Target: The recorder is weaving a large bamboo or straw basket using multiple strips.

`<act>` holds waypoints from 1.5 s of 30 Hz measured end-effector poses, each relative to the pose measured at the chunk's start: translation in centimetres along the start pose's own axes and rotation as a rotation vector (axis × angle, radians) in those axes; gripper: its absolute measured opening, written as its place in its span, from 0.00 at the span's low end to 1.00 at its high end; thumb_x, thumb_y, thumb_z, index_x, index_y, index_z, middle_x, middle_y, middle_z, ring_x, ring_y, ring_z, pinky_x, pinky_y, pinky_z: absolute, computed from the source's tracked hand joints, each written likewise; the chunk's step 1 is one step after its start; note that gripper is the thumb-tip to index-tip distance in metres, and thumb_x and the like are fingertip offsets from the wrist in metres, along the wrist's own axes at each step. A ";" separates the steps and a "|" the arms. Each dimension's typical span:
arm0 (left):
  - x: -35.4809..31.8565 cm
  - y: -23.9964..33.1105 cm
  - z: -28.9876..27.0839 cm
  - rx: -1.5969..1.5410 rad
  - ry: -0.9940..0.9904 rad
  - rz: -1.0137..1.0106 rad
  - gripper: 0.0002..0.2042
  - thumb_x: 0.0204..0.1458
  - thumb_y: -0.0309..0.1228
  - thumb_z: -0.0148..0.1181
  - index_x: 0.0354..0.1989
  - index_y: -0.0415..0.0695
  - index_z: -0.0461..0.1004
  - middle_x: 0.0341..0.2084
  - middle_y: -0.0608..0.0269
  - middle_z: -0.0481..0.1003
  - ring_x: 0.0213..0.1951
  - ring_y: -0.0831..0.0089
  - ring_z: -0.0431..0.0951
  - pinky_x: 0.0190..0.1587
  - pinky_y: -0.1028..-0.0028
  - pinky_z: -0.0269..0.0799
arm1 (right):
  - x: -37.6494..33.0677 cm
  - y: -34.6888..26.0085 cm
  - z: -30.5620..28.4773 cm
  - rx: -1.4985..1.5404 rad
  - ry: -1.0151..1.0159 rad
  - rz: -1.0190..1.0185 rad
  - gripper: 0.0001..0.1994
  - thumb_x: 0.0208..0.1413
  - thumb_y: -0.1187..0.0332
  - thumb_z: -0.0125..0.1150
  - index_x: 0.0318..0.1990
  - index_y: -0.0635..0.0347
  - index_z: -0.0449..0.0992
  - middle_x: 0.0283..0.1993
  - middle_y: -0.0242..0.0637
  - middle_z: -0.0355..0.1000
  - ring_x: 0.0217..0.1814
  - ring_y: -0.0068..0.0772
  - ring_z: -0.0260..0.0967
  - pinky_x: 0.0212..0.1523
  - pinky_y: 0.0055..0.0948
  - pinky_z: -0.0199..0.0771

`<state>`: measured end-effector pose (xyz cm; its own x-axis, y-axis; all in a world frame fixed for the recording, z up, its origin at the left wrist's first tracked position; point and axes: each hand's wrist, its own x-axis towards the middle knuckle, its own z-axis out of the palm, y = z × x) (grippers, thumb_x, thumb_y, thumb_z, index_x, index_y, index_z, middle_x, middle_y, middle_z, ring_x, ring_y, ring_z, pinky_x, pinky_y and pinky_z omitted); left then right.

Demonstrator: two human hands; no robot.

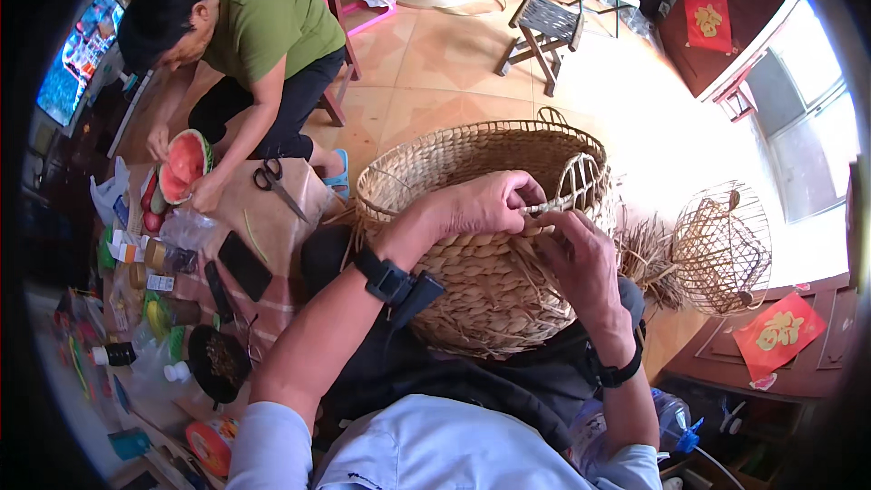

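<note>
A large oval basket [472,295] of tan plaited straw rests on my lap, its wire frame bare along the upper edge. Loose straw ends stick out of its near side. My left hand [485,204] reaches over the near rim, thumb and fingers curled together on it. Just to its right, my right hand [578,254] pinches at the same stretch of rim from the outside. Any single strand between the fingertips is too small to make out. A looped wire handle [581,177] rises beside my right fingers, and another handle [550,115] stands on the far rim.
At left, a person in a green shirt [272,18] holds a cut watermelon [186,168] over a low table. Scissors [279,189], a phone [245,266] and a black bowl [218,363] lie there. A wire frame [723,249] and straw bundle [651,259] are at right; a folding stool [544,32] stands beyond.
</note>
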<state>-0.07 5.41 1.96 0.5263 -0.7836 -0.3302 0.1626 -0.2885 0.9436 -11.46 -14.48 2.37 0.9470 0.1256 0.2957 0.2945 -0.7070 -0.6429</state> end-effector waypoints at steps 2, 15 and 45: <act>0.1 -1.1 0.4 0.074 0.087 0.119 0.19 0.49 0.21 0.59 0.52 0.38 0.75 0.38 0.64 0.81 0.37 0.80 0.77 0.45 0.77 0.74 | 0.7 -0.3 -0.5 0.022 -0.049 0.033 0.09 0.55 0.70 0.73 0.42 0.53 0.82 0.36 0.40 0.74 0.36 0.49 0.78 0.36 0.43 0.79; 0.6 -2.0 2.7 0.311 0.448 0.441 0.12 0.50 0.27 0.70 0.41 0.38 0.80 0.35 0.50 0.82 0.40 0.60 0.84 0.44 0.64 0.79 | 0.4 -2.0 -0.3 -0.420 -0.189 -0.134 0.13 0.53 0.71 0.68 0.45 0.57 0.74 0.42 0.46 0.74 0.38 0.55 0.76 0.36 0.52 0.75; -1.0 -4.9 2.5 0.596 0.649 0.333 0.13 0.48 0.36 0.66 0.32 0.37 0.80 0.27 0.44 0.80 0.34 0.44 0.82 0.39 0.51 0.75 | 3.0 -6.2 -0.8 -0.525 -0.050 -0.538 0.13 0.45 0.71 0.72 0.32 0.65 0.73 0.38 0.48 0.68 0.39 0.55 0.70 0.36 0.52 0.69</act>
<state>-3.50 6.27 -2.43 0.8603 -0.4681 0.2018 -0.4391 -0.4794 0.7599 -10.57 -10.26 7.80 0.6978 0.5701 0.4336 0.6301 -0.7764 0.0068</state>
